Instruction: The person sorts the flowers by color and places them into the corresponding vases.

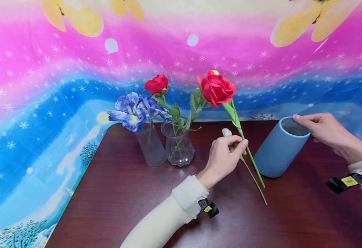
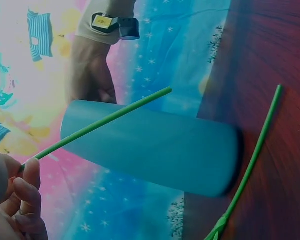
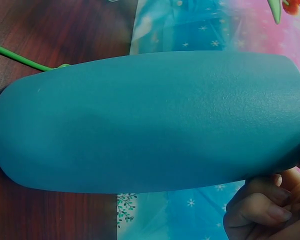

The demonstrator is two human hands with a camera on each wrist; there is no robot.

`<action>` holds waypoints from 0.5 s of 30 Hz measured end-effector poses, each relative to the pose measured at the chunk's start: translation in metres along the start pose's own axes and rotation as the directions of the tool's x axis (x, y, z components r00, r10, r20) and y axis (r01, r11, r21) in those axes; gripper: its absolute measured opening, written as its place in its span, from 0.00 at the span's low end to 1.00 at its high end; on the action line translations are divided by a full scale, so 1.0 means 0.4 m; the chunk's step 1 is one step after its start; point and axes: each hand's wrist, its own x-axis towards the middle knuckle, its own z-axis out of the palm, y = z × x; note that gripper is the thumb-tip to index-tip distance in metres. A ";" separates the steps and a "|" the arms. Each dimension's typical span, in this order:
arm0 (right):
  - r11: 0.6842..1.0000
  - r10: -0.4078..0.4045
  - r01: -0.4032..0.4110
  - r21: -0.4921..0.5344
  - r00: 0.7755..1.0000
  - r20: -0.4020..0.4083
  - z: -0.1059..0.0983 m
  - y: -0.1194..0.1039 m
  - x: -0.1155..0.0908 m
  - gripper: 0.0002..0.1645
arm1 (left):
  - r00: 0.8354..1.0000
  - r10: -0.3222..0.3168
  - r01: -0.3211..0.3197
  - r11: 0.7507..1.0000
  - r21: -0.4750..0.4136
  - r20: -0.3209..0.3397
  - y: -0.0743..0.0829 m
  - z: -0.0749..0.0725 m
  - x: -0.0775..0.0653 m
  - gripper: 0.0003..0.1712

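My left hand (image 1: 225, 155) pinches the green stem (image 2: 102, 122) of a red rose (image 1: 217, 89) between thumb and fingers. The bloom points up and away, and the stem's cut end hangs beside a blue vase (image 1: 277, 150). With thumb at the rim and fingers outside, my right hand (image 1: 325, 129) grips the vase, whose base is on the table. Under the left hand, a second flower with a white bud (image 1: 227, 132) lies on the table. Its green stem (image 2: 260, 137) runs toward the near side, and the hand hides its middle part.
Left of the hands, a frosted glass vase (image 1: 151, 148) holds blue-purple flowers (image 1: 134, 110). Beside it stands a clear fluted vase (image 1: 180, 151) with a smaller red rose (image 1: 157, 83) and leafy stems. A patterned cloth (image 1: 168, 51) hangs behind the dark wooden table (image 1: 122, 193).
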 end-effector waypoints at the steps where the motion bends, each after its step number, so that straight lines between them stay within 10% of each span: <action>1: 1.000 -0.001 0.001 0.002 1.000 0.000 -0.001 0.000 -0.001 0.15 | 1.000 0.006 -0.006 1.000 -0.002 -0.004 0.002 -0.001 0.002 0.12; 15: 1.000 -0.002 0.002 0.001 1.000 0.001 -0.002 0.001 0.000 0.15 | 0.993 0.094 -0.098 0.993 -0.067 -0.066 0.039 -0.037 0.033 0.14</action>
